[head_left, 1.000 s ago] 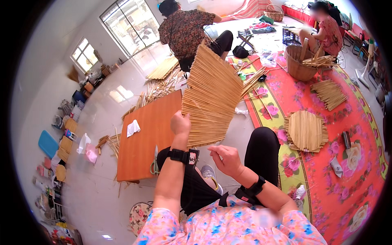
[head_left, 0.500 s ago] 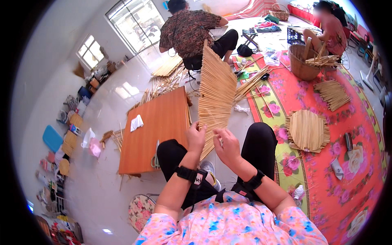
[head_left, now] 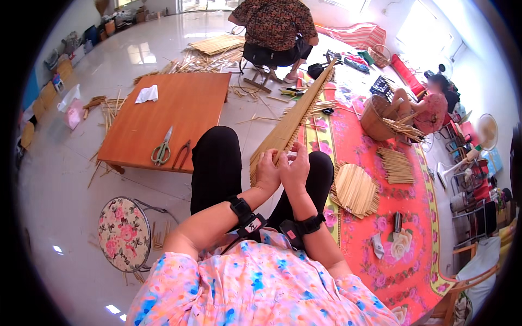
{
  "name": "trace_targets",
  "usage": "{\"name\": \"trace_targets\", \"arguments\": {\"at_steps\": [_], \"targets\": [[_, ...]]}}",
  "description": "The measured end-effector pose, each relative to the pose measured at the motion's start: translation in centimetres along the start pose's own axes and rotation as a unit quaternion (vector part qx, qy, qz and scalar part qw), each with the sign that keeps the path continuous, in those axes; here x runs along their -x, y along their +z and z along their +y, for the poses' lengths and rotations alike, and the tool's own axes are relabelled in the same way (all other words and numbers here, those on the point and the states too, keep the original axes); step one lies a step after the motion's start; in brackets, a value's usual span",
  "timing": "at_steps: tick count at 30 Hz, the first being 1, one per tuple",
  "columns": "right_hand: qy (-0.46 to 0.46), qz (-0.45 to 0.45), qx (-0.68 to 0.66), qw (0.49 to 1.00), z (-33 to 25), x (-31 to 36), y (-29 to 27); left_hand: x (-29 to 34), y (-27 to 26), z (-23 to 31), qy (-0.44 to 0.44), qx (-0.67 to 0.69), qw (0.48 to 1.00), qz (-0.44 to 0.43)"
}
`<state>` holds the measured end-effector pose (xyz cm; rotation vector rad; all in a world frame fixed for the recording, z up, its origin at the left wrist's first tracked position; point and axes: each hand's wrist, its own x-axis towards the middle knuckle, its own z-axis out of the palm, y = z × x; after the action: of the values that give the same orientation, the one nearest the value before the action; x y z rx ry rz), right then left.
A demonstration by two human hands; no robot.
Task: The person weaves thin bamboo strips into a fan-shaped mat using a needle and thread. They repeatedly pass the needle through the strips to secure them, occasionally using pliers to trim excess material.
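A stiff panel of straw-coloured stalks laid side by side (head_left: 296,119) slants up and away from between my knees, seen nearly edge-on. My left hand (head_left: 267,171) is closed on its near right edge, thumb and fingers pinching the stalks. Right beside it, touching or almost touching, my right hand (head_left: 296,167) has its fingers bent and pressed together at the same edge. Whatever is between those right fingers is too small to make out. Both wrists wear black bands.
Scissors (head_left: 162,151), pliers (head_left: 181,154) and a white cloth (head_left: 147,93) lie on the low wooden table (head_left: 190,103) at left. A floral stool (head_left: 125,233) stands near left. On the red floral mat (head_left: 353,250) are a round stalk panel (head_left: 356,190) and a basket (head_left: 375,117). Two people sit farther off.
My view has swung to the right and down. The panel has turned from showing its broad face to nearly edge-on, tipping right, and my hands have come closer together.
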<state>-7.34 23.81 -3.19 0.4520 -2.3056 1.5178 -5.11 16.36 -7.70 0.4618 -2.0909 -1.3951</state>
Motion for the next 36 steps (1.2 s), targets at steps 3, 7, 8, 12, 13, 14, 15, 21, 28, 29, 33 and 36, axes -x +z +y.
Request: {"name": "trace_targets", "arguments": {"at_steps": [3,7,8,12,13,14,15,21,28,29,33,36], "targets": [[0.019,-0.017,0.053,0.998,-1.1,0.3,-0.5,0.5,-0.4,0.0,0.027,-0.018,0.999,-0.009],[0.031,0.006,0.112,0.993,-2.8,1.1,-0.9,1.2,0.2,0.1,0.028,0.039,0.998,-0.041],[0.032,0.012,0.128,0.991,-3.4,1.6,-0.9,1.8,0.1,0.0,0.025,0.039,0.998,-0.041],[0.072,-0.004,0.148,0.986,-5.2,2.6,-1.6,3.2,-1.4,1.2,-0.024,0.077,0.995,-0.065],[0.047,0.001,0.138,0.989,-4.3,2.7,-2.0,3.5,-2.0,1.8,-0.046,0.096,0.991,-0.08],[0.04,-0.017,0.138,0.99,-4.7,2.8,-2.1,3.5,-2.7,2.0,-0.043,0.087,0.991,-0.095],[0.032,-0.036,0.138,0.989,-5.7,2.8,-2.3,3.4,-3.6,1.8,-0.042,0.079,0.99,-0.11],[-0.027,-0.063,0.207,0.976,-6.6,1.9,-2.3,2.6,-6.5,1.3,0.01,0.095,0.983,-0.159],[-0.01,-0.092,0.344,0.934,-6.5,0.8,0.1,2.2,-7.2,0.2,0.047,0.094,0.98,-0.169],[0.01,-0.071,0.368,0.927,-6.6,0.5,0.2,1.3,-8.1,0.5,0.062,0.133,0.968,-0.204],[0.005,-0.012,0.37,0.929,-4.6,-0.4,-0.8,-1.9,-10.4,-2.3,0.106,0.168,0.943,-0.267],[0.013,-0.037,0.341,0.939,-4.8,-0.7,-0.6,-7.1,-13.8,-6.0,0.115,0.049,0.984,-0.124]]}}
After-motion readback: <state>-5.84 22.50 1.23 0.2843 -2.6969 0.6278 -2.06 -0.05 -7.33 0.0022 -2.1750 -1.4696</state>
